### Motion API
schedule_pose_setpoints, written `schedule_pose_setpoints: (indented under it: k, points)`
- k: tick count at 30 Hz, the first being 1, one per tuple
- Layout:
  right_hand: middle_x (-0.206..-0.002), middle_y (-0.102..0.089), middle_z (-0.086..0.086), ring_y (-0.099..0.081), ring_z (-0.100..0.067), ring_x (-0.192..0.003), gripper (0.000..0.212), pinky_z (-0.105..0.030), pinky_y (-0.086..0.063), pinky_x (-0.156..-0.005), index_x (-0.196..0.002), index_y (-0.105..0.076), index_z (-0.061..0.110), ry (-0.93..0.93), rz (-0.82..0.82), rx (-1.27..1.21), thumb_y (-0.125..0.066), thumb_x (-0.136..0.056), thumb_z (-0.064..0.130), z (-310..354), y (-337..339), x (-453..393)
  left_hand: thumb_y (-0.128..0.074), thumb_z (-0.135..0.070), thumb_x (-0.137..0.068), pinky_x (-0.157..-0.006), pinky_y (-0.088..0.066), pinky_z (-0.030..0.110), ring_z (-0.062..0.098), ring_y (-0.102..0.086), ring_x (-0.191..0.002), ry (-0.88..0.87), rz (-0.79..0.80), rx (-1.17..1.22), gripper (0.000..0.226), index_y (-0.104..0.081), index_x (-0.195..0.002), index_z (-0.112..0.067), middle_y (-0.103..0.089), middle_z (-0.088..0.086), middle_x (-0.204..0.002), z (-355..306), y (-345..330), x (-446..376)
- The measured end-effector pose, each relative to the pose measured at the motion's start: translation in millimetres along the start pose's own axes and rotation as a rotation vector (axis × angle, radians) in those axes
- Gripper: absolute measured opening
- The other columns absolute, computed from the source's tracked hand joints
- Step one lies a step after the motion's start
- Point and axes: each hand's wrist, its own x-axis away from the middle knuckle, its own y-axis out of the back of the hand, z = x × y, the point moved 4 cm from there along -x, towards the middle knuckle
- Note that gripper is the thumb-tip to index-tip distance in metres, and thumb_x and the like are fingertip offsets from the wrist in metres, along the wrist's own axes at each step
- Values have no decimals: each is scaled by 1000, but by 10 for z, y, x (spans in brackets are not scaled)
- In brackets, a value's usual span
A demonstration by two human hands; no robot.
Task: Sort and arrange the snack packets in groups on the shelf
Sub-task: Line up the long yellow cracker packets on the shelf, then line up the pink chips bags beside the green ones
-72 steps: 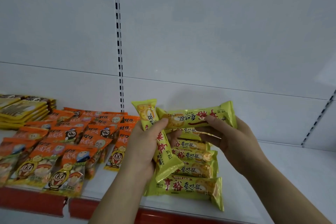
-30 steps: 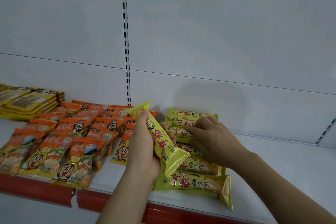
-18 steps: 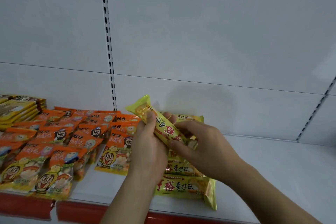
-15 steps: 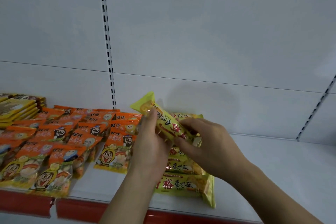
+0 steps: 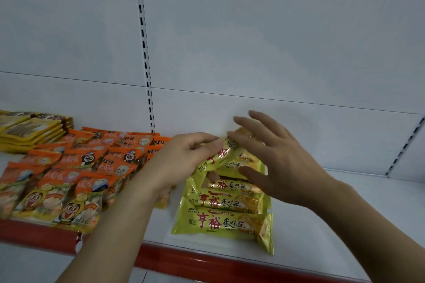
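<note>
yellow-green wrappers fill the middle of the white shelf (image 5: 333, 225): a row of yellow packets (image 5: 220, 204) lies one behind another, long sides across, running from the red front lip (image 5: 207, 264) back toward the rear panel. your left hand (image 5: 181, 163) has thumb and fingers pinched on the top yellow packet (image 5: 222, 153), which sits tilted on the far end of that row, its left end lower than its right. your right hand (image 5: 276, 163) is spread wide, fingers apart and grasping nothing; the fingers hover over the right part of the same packet, and the thumb lies on the packet just beneath it.

to the left of your left forearm, the orange packets (image 5: 76, 172) lie in overlapping rows, the front ones reaching the lip. farther left, at the back, a flat stack of yellow pouches (image 5: 30, 128) rests against the rear panel. a slotted upright (image 5: 145, 53) runs down the panel behind the orange group.
</note>
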Motion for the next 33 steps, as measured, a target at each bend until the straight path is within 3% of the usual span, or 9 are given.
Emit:
schedule_pose_setpoints:
  k: [2, 4, 5, 8, 11, 16, 23, 29, 33]
  points:
    - [-147, -52, 3, -42, -25, -140, 57, -44, -39, -112, -144, -51, 22, 75, 42, -7, -64, -91, 40, 41, -70, -57, -67, -48, -90, -83, -61, 43, 24, -79, -86, 7, 67, -121, 31, -76, -112, -29, -80, -4, -100, -47, 70, -5]
    - [-132, -63, 5, -58, -22, -121, 47, -44, -50, -97, -136, -58, 22, 87, 29, -32, -58, -93, 39, 41, -85, -68, -69, -61, -80, -95, -57, 49, 14, -77, -94, 27, 91, -224, 41, -77, -110, -35, -80, -8, -103, -29, 111, -24]
    - [-127, -66, 6, -61, -21, -113, 44, -43, -52, -91, -133, -60, 22, 79, 32, -32, -56, -93, 41, 36, -92, -55, -71, -65, -77, -94, -57, 51, 13, -76, -96, 36, 65, -221, 43, -77, -108, -36, -80, -9, -103, 19, 130, -50]
    - [-117, -70, 5, -66, -21, -101, 44, -40, -58, -78, -127, -63, 22, 17, 65, -28, -54, -92, 46, 49, -163, 31, -69, -62, -85, -84, -56, 31, 7, -70, -96, -28, -167, -414, 40, -73, -111, -31, -75, -12, -103, 114, 210, -89]
    - [-116, -71, 5, -66, -22, -102, 41, -42, -59, -77, -126, -64, 21, -41, 122, -12, -54, -93, 44, 83, -365, 149, -62, -56, -94, -87, -48, 25, 6, -58, -101, -133, -190, -714, 45, -64, -129, -28, -63, -13, -116, 186, 162, -1]
    - [-115, -69, 3, -62, -25, -106, 37, -43, -58, -82, -121, -67, 20, -145, 137, 3, -73, -86, 31, 119, -557, 258, -61, -48, -99, -105, -39, 25, 12, -45, -129, -210, -82, -893, 44, -59, -139, -30, -55, -11, -133, 457, 27, 122]
    - [-110, -61, -1, -59, -29, -103, 31, -46, -57, -75, -120, -70, 24, -213, 139, 43, -66, -91, 35, 172, -579, 242, -59, -37, -102, -99, -47, 32, 18, -51, -120, -251, -134, -914, 37, -65, -136, -26, -61, -6, -121, 575, 14, 145]
    - [-141, -53, -7, -47, -33, -132, 49, -51, -52, -95, -139, -55, 23, -343, 117, 51, -46, -97, 46, 190, -518, 397, -54, -42, -102, -112, -42, 34, 19, -45, -133, -274, -165, -910, 44, -60, -141, -24, -57, -3, -137, 515, 35, 134]
    - [-155, -42, -10, -31, -32, -147, 60, -51, -39, -113, -148, -46, 17, -467, 76, 141, -33, -101, 54, 170, -330, 494, -36, -53, -99, -118, -37, 45, 24, -44, -140, -331, -182, -913, 59, -59, -142, -20, -57, 1, -143, 301, -63, 94]
